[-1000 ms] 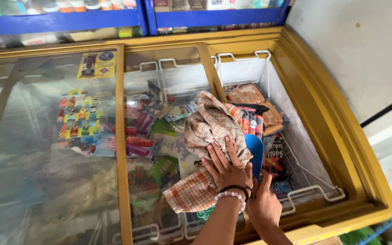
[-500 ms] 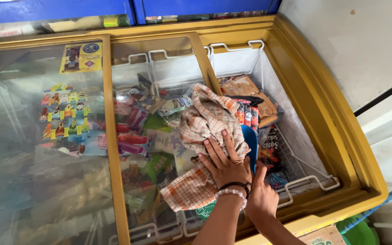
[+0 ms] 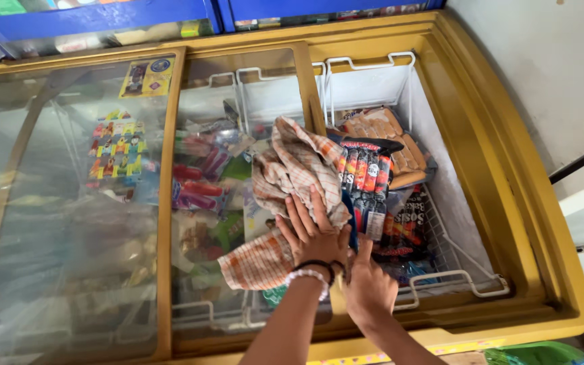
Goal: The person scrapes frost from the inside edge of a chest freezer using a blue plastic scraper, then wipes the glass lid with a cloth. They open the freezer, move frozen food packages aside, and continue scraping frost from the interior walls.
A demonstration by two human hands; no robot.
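Over the open end of a yellow chest freezer (image 3: 508, 203), the left hand (image 3: 315, 236) is lying flat, fingers spread, pressing a checked cloth (image 3: 292, 176) onto the sliding glass lid (image 3: 238, 135). Just beside it, the right hand (image 3: 368, 287) is gripping the lid's edge. Sausage packs (image 3: 366, 176) are sitting in the wire basket (image 3: 454, 270).

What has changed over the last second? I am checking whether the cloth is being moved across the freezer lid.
The left hand keeps pressing the checked cloth on the glass lid, and both have barely shifted. The right hand stays at the lid's edge. The freezer stays open on the right, its packets unmoved.
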